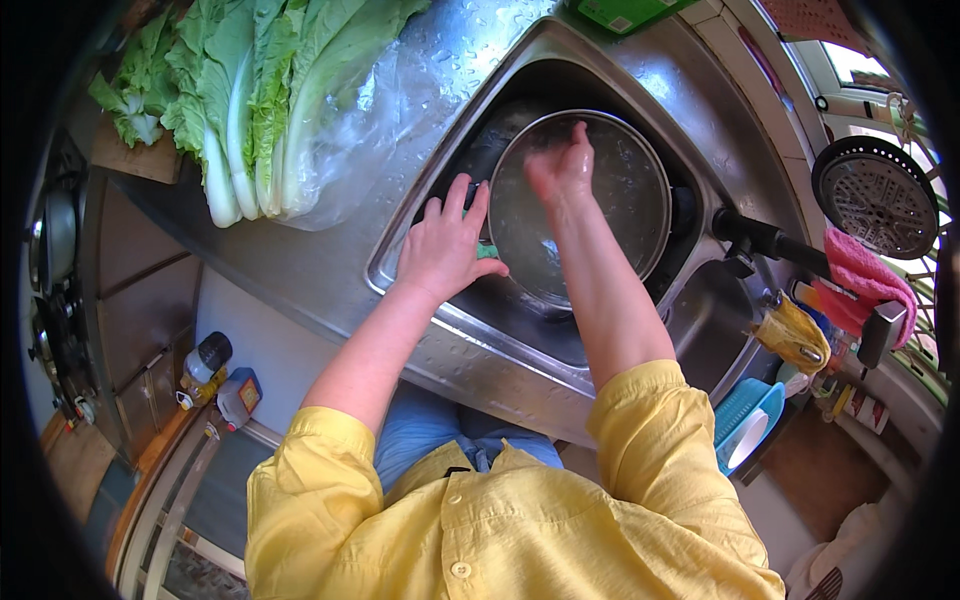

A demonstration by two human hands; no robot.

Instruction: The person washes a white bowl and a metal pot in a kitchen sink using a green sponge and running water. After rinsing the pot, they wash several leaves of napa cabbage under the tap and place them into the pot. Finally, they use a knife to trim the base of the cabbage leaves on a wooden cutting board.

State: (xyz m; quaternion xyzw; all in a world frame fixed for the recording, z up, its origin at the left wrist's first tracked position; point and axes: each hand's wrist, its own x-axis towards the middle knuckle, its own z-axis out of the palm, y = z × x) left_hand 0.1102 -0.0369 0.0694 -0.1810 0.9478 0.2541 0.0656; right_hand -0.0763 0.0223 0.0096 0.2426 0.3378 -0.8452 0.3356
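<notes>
A round metal pot (615, 217) with water in it sits in the larger basin of a stainless steel sink (480, 334). My right hand (564, 166) is inside the pot's rim, wet and partly blurred, its fingers apart and nothing visible in it. At the pot's left side, my left hand (448, 244) rests with spread fingers by a dark side handle, its fingertips at the rim; whether it grips the handle is hard to tell. A bit of green material (487, 251) shows between its thumb and fingers. Leafy green vegetables (247, 112) lie on the counter at the upper left.
A clear plastic bag (360, 150) lies beside the greens. The black faucet (772, 238) stands right of the basin, near a smaller basin (709, 307). A yellow cloth (791, 334), a pink cloth (874, 277) and a blue plastic basket (742, 420) are on the right. A green container (626, 15) stands behind the sink.
</notes>
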